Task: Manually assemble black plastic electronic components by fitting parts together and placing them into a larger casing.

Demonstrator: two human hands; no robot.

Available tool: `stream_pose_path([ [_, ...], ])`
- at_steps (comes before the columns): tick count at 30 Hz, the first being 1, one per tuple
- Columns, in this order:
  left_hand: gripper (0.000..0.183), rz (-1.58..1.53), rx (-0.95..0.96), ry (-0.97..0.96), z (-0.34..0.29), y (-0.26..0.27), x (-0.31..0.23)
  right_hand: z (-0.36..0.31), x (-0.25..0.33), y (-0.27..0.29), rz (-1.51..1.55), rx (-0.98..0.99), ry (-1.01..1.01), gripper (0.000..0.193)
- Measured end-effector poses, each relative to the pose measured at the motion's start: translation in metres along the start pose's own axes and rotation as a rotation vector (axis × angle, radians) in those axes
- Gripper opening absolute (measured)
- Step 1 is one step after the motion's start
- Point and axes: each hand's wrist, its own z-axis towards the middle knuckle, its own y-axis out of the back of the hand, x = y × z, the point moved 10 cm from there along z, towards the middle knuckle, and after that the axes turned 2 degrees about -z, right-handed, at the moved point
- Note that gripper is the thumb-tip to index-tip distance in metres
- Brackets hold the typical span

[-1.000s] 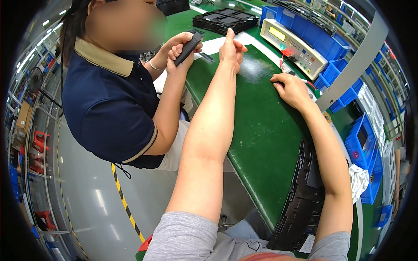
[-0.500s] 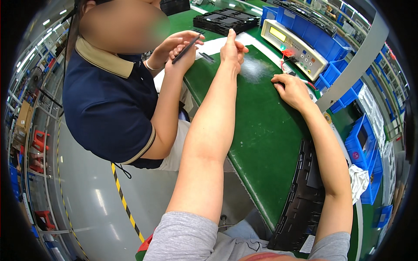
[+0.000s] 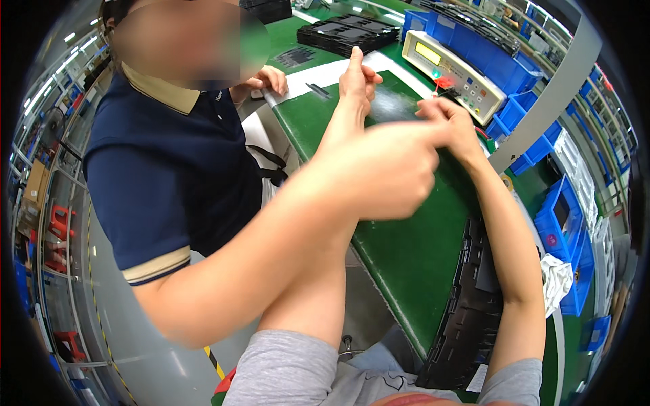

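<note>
My left hand (image 3: 355,84) is above the far part of the green-topped table (image 3: 399,264), thumb up and fingers curled; whatever is in them, if anything, is hidden. Nearer the bench tester (image 3: 447,71), my right hand (image 3: 455,128) has bent fingers, and I cannot make out anything in them. A co-worker's blurred hand (image 3: 399,169) crosses over my left forearm, its outstretched finger reaching my right hand and hiding part of it. The co-worker's other hand (image 3: 271,80) rests at the table's far left edge.
Black slotted trays (image 3: 349,30) are stacked at the back, with dark strips (image 3: 295,56) beside them. A long black slotted part (image 3: 467,318) lies by my right forearm. Blue bins (image 3: 562,213), a grey post (image 3: 552,88) and a white cloth (image 3: 556,277) stand or lie to the right.
The co-worker has lowered the dark flat strip out of sight and stretched an arm across mine toward my right hand. My right hand has shifted slightly up and left; my left has barely moved.
</note>
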Motion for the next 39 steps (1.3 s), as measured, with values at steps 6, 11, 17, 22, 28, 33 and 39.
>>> stream_pose_path([
  [6, 0.054, -0.046, 0.032, 0.063, -0.021, 0.001, -0.018, -0.04, 0.035, -0.025, 0.611, 0.35, -0.399, 0.068],
  [11, 0.054, 0.005, 0.034, 0.069, -0.017, -0.004, -0.009, -0.079, 0.015, 0.01, 0.393, 0.353, -0.418, 0.059],
  [17, 0.053, 0.081, -0.002, 0.01, -0.019, 0.001, -0.017, -0.115, 0.017, 0.062, 0.228, 0.224, -0.356, 0.034],
  [22, 0.055, 0.687, 0.094, -0.406, -0.044, -0.024, -0.042, -0.172, 0.046, 0.117, 0.145, 0.064, -0.241, 0.024],
  [28, 0.057, 1.125, 0.107, -0.676, -0.115, -0.079, -0.061, -0.264, 0.064, 0.172, 0.047, -0.057, -0.26, 0.017],
  [33, 0.055, 1.733, 0.097, -0.553, -0.237, -0.083, -0.068, -0.323, 0.066, 0.205, 0.029, -0.171, -0.243, 0.013],
  [39, 0.076, 1.994, 0.108, -0.361, -0.304, -0.055, -0.037, -0.358, 0.08, 0.225, -0.044, -0.244, -0.121, 0.01],
])
